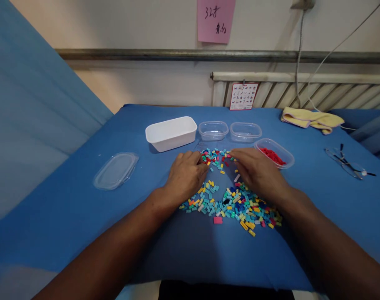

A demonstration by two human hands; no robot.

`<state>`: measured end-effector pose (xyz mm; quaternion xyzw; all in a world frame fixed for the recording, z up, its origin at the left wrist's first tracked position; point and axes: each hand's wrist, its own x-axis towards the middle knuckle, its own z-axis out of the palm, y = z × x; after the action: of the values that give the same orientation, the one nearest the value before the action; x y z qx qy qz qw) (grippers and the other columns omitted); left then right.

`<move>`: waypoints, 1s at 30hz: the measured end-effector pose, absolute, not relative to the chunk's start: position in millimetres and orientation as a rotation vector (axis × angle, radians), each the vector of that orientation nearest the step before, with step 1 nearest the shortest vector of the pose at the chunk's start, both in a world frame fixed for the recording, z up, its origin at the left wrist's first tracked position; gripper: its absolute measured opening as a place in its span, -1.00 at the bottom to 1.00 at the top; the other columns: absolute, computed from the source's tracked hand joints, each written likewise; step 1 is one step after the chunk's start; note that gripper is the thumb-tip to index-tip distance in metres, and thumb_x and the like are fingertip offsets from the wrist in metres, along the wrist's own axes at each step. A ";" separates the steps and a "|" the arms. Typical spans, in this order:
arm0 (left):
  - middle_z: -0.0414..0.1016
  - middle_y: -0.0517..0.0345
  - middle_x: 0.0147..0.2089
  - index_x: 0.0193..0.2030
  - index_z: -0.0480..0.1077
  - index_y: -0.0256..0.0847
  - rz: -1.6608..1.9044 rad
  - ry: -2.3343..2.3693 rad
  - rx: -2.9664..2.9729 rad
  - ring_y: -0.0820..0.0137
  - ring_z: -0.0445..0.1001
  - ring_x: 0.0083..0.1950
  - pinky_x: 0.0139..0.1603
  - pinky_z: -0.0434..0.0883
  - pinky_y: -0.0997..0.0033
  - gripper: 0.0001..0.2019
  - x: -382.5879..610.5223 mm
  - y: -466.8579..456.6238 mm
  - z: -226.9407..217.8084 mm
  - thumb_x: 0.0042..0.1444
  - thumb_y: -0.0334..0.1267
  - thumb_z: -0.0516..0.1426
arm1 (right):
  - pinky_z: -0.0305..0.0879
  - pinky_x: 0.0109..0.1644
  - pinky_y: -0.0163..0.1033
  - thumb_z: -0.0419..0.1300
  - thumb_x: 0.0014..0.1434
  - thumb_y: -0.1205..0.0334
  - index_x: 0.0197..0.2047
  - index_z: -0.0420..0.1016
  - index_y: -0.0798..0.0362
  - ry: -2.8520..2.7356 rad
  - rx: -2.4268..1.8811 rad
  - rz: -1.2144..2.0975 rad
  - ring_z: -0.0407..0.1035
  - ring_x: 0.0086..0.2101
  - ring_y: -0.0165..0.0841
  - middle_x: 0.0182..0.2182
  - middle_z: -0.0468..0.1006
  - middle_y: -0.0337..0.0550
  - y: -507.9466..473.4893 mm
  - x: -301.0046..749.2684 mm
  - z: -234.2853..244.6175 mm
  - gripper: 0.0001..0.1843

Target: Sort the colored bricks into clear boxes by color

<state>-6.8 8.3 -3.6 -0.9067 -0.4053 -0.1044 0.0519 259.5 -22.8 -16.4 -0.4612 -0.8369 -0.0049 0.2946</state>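
Observation:
Small toy building bricks (pixel 246 204) in blue, yellow, red, green and white lie spread on the blue table cover, thickest at the front. A smaller cluster of bricks (pixel 215 155) sits farther back, between my hands. My left hand (pixel 188 171) rests at the left side of that cluster, its fingers curled in; whatever they hold, if anything, is hidden. On the other side, my right hand (pixel 255 168) is held over the bricks with its fingers reaching toward the cluster and the thumb apart. Beside it stands a clear tub (pixel 286 155) with red bricks (pixel 272 156) inside.
Behind the bricks stand a white bin (pixel 172 141), a clear tub (pixel 213 135) and another clear tub (pixel 246 136). Clear lids (pixel 116 171) lie at left. Eyeglasses (pixel 348 162) and a yellow cloth (pixel 311 118) are at right. A radiator (pixel 283 91) is behind the table.

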 end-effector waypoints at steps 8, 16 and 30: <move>0.59 -0.06 -0.02 0.04 0.64 -0.14 -0.351 -1.342 -2.828 0.06 0.48 0.03 0.00 0.35 0.05 -0.77 -13.0 11.0 -5.3 0.39 -0.31 0.15 | 0.37 0.22 0.00 0.12 0.42 0.43 0.30 0.57 0.14 -2.482 -1.409 0.112 0.53 0.06 -0.06 0.08 0.72 0.12 -5.4 243.6 -23.2 -0.56; 0.63 -0.03 0.04 0.13 0.59 -0.11 -0.270 -1.374 -2.827 0.02 0.50 0.09 0.03 0.35 0.03 -0.70 -17.2 11.2 -1.0 0.34 -0.36 0.13 | 0.38 0.04 -0.14 0.17 0.41 0.43 0.02 0.68 0.04 -2.497 -1.424 0.126 0.54 -0.08 -0.14 -0.12 0.73 -0.01 -13.6 248.0 -17.7 -0.72; 0.63 -0.07 0.04 0.10 0.59 -0.13 -0.207 -1.372 -2.825 0.02 0.51 0.07 0.06 0.34 0.03 -0.70 -23.4 10.1 4.2 0.28 -0.33 0.16 | 0.45 0.16 -0.04 0.17 0.44 0.36 0.14 0.67 0.04 -2.409 -1.362 0.276 0.57 0.06 -0.09 0.06 0.72 0.02 -14.3 254.2 -25.0 -0.68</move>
<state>-23.4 10.1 4.2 -0.8976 -0.4359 -0.0658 -0.0028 254.2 -14.3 -25.0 -0.4817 -0.8522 0.0975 0.1792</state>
